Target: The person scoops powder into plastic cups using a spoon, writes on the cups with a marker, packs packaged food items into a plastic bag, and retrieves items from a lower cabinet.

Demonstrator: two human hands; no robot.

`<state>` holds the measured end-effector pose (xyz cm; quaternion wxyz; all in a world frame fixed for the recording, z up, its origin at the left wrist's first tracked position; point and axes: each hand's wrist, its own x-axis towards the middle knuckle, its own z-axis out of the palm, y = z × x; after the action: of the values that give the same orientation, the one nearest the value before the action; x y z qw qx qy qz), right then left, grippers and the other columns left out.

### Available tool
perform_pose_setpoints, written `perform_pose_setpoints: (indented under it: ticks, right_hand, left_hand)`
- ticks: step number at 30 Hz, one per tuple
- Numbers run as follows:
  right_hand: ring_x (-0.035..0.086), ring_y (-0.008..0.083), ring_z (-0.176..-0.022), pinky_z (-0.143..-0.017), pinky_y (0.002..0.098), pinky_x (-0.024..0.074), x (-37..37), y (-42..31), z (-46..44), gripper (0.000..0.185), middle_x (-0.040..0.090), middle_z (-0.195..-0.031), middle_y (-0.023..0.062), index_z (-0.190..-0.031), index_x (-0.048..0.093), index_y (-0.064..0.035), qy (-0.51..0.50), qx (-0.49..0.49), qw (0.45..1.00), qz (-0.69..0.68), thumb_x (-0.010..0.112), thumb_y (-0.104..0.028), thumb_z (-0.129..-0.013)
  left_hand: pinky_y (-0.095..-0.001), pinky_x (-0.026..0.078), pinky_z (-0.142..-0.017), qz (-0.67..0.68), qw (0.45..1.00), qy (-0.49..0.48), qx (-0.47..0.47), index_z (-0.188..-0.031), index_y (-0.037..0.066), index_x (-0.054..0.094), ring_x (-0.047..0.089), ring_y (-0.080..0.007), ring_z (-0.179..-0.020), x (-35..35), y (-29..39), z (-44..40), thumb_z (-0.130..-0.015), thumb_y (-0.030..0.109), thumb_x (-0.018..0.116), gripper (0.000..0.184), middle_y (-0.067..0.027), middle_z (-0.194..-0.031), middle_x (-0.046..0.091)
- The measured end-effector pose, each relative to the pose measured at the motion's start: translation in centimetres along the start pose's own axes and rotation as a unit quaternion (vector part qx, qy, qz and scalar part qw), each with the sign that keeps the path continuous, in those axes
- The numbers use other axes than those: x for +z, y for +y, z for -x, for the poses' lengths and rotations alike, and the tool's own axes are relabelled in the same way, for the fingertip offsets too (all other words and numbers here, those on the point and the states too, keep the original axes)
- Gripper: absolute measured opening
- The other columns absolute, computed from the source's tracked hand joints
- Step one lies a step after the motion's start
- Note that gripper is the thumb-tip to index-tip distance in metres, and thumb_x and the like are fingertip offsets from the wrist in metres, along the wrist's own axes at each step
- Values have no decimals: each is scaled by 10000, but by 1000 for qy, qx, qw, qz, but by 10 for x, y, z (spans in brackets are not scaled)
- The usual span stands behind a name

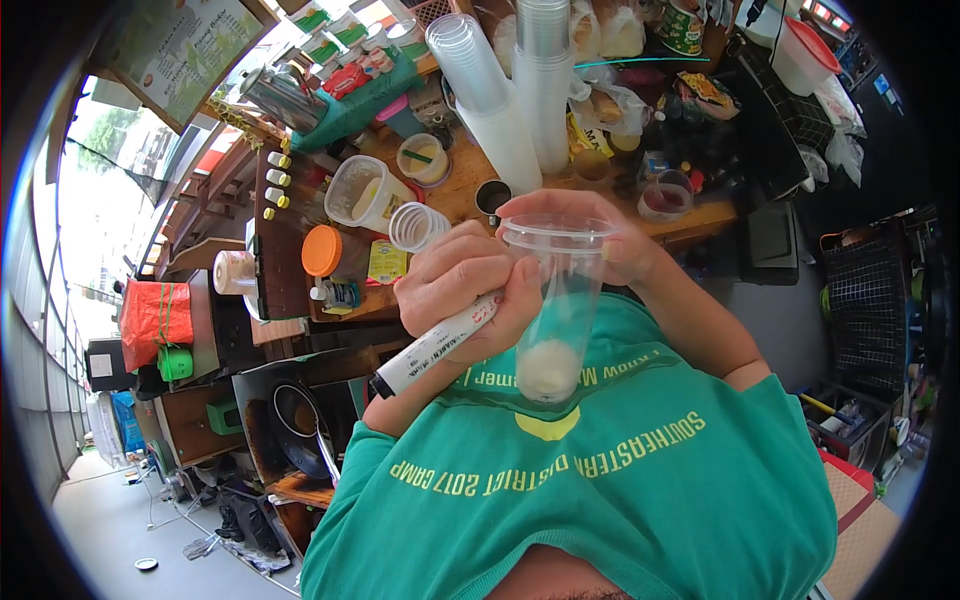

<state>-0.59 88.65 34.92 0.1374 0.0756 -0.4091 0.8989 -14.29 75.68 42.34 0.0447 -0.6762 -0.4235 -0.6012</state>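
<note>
My left hand [465, 285] is closed round a white marker [435, 345], whose black end points down and to the left. The same hand lies against the side of a clear plastic cup [560, 300] near its rim. My right hand [590, 225] grips the cup's rim from the far right side, thumb and fingers round it. The cup stands upright in front of the green shirt [600, 450], with something whitish at its bottom. Just behind my left hand is a small clear cup lying tilted [415, 228].
Tall stacks of clear cups [542, 100] rise from the wooden table [465, 195]. Nearby are a white tub [365, 195], an orange-lidded jar [322, 250], a dark metal cup [492, 197] and a container of dark red liquid [665, 195]. A black pan [298, 425] is at lower left.
</note>
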Motion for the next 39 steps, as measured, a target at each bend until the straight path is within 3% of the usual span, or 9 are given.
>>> perform_pose_setpoints:
  ticks: [2, 4, 9, 12, 17, 23, 28, 35, 39]
  right_hand:
    - [564, 279, -1301, -1121, 431, 432, 0, -1, 0, 1136, 527, -1424, 215, -1450, 390, 109, 1, 0, 1000, -5, 847, -596, -685]
    - [565, 280, -1299, -1121, 431, 431, 1, -2, 1, 1134, 531, -1418, 214, -1450, 391, 108, 6, 0, 1000, -4, 849, -594, -685]
    - [572, 280, -1289, -1108, 426, 443, -1, -3, 0, 1133, 540, -1407, 213, -1449, 394, 107, 7, -9, 1000, -4, 855, -589, -683]
    - [580, 291, -1252, -940, 554, 570, -7, -1, 0, 987, 501, -1445, 178, -1467, 386, 63, -31, -33, 998, -44, 836, -476, -773]
    - [592, 280, -1257, -1040, 430, 513, -8, -4, 3, 1141, 537, -1399, 223, -1448, 394, 107, 14, -40, 999, 17, 848, -609, -684]
    - [620, 292, -1198, -927, 463, 594, -8, -7, 5, 1142, 526, -1396, 225, -1446, 384, 113, 4, -37, 999, 4, 846, -604, -686]
    - [622, 291, -1198, -923, 456, 598, -11, -9, 6, 1145, 526, -1399, 224, -1449, 382, 109, 9, -36, 999, -2, 856, -593, -680]
    - [625, 270, -1199, -976, 433, 564, -12, -13, 7, 1144, 548, -1387, 210, -1443, 403, 104, 18, -27, 999, -7, 869, -590, -663]
    - [628, 266, -1194, -1013, 413, 529, -14, -13, 6, 1140, 562, -1377, 203, -1440, 417, 98, 20, -36, 999, 4, 865, -602, -660]
  left_hand:
    - [-284, 449, -500, 17, 1000, -1, 3, -761, -18, 580, 562, -179, -525, 2, -3, 1, -838, -33, 703, 146, -90, -654, 616]
    - [-283, 448, -483, 20, 999, 34, -19, -723, 26, 609, 555, -186, -496, 3, -5, 1, -690, -78, 758, 185, -69, -638, 616]
    - [-281, 452, -502, 12, 1000, 0, 13, -757, -16, 595, 589, -184, -532, 5, -4, -5, -816, -46, 706, 130, -93, -658, 626]
    - [-287, 454, -505, -2, 1000, -11, 18, -768, -18, 591, 593, -188, -536, 6, -4, -6, -822, -42, 702, 126, -98, -661, 629]
    - [-297, 486, -516, 51, 997, 44, -41, -718, 24, 599, 588, -192, -519, 9, -9, 5, -737, -76, 725, 162, -72, -633, 623]
    - [-300, 483, -515, 65, 995, 39, -66, -713, 17, 583, 596, -194, -525, 11, -9, 9, -771, -76, 694, 156, -93, -631, 628]
    - [-297, 428, -487, 57, 998, 9, -33, -788, -16, 551, 592, -197, -535, 12, -13, 6, -888, 1, 661, 149, -95, -636, 609]
    - [-299, 433, -486, 61, 997, 15, -34, -774, -12, 551, 596, -200, -533, 13, -15, 4, -875, 3, 679, 164, -95, -633, 607]
    - [-283, 446, -494, 74, 996, 22, -38, -744, 17, 604, 568, -184, -515, 16, -14, -1, -746, -83, 712, 147, -78, -648, 627]
